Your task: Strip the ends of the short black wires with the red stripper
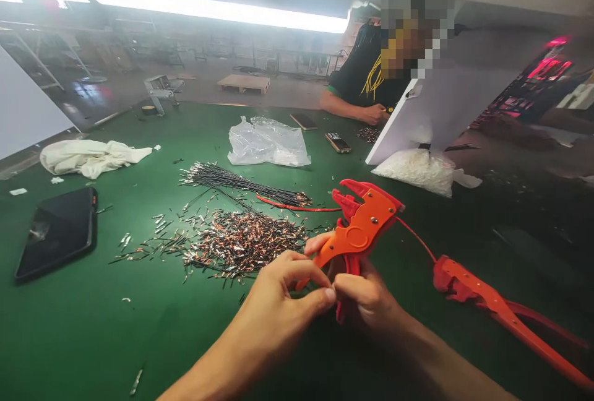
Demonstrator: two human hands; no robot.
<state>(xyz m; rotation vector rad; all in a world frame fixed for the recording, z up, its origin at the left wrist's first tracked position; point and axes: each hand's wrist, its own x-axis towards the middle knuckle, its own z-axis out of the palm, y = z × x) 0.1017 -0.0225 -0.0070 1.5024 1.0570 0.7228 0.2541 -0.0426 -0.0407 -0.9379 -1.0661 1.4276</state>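
Note:
My right hand [371, 296] is wrapped round the handles of an orange and red wire stripper [359, 228], its jaws pointing up and away from me. Close against that hand, my left hand [285, 293] is closed in a pinch of thumb and forefinger; whatever is between the fingertips, if anything, cannot be made out. Just beyond lies a heap of short wire pieces [245, 243], black and copper-coloured with some silvery ends. A bundle of longer black wires [245, 183] rests behind the heap. A thin red cord [301, 208] runs along the table behind the stripper.
A second orange hand tool [492, 296] lies at the right. On the green table [83, 339] are a black phone [58, 234], a white cloth [95, 156], a clear plastic bag [269, 141] and a bag of white pieces [417, 171]. A co-worker [357, 73] sits across, beside a white panel [455, 73].

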